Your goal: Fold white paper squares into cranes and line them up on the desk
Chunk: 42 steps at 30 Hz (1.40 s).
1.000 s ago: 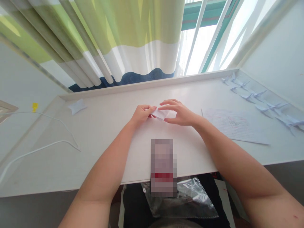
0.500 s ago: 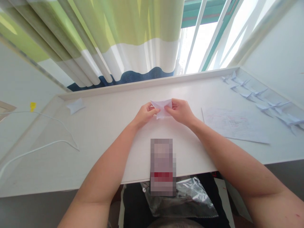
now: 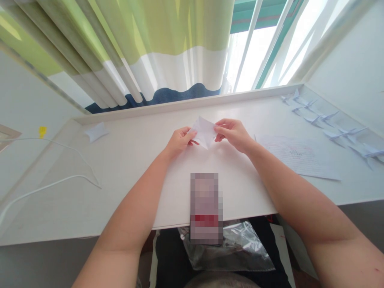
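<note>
While our left hand [image 3: 179, 141] and right hand [image 3: 235, 134] are pinching the left and right edges of a folded white paper [image 3: 205, 131] over the table's [image 3: 129, 160] middle, we are probably risking a tear or stray crease from uneven pulling.

Matt white paper [image 3: 204, 130], smooth and creased, is held in the fingers [image 3: 221, 129]. The table [image 3: 129, 172] is surfaced in smooth white with a faint sheen. The bag [image 3: 237, 258] is made of clear, glossy, wrinkled plastic, the curtain [image 3: 180, 32] of matt cloth; the cable [image 3: 76, 176] looks plastic-coated.
</note>
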{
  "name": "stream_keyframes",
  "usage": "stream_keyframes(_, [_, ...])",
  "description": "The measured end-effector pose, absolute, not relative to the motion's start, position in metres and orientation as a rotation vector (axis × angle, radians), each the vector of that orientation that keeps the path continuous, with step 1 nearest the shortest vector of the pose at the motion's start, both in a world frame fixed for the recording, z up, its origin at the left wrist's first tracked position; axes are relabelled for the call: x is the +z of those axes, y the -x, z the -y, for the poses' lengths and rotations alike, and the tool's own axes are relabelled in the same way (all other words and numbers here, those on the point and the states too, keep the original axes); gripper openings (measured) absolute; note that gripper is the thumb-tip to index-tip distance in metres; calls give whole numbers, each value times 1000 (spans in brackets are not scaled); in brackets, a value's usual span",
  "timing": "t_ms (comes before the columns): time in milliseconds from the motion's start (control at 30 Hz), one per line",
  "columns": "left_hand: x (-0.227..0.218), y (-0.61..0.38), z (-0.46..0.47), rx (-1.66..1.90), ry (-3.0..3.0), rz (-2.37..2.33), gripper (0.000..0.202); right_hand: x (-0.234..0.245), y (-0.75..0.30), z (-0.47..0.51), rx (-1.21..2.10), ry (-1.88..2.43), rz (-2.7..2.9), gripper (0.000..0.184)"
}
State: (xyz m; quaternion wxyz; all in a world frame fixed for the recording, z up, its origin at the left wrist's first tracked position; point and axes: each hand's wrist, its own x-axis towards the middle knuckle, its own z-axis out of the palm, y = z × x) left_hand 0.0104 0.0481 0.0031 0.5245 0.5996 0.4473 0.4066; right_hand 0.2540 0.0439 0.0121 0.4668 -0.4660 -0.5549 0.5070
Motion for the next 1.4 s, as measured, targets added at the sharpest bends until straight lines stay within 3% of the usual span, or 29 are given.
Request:
stream_keyframes(300, [7, -4, -47, 798, -1536, -1029, 57, 9, -257, -46, 1098, 1069, 1492, 26])
stream_keyframes(533, [-2, -16, -49, 930, -1446, -1177, 71, 8, -249, -41, 1246, 1042, 1430, 56])
stream_keyframes(633, [-3, -18, -48, 894, -1441, -1161, 73, 4, -245, -40, 1259, 1059, 1434, 46])
stream_keyframes(767, [-4, -15, -49, 937, -1401, -1012, 65, 1, -246, -41, 1202, 1087, 1429, 34])
stream_keyframes(1000, [-5, -6, -56, 1044, -1283, -933, 23, 5, -254, -45, 1323, 991, 1362, 17])
stream_keyframes(1100, [-4, -3, -57, 1066, -1210, -915, 17, 5, -257, -48, 1401, 971, 1327, 8])
stream_keyframes(1400, [-3, -11, -46, 1040, -1412, -980, 35, 4, -253, -46, 1321, 1105, 1368, 48])
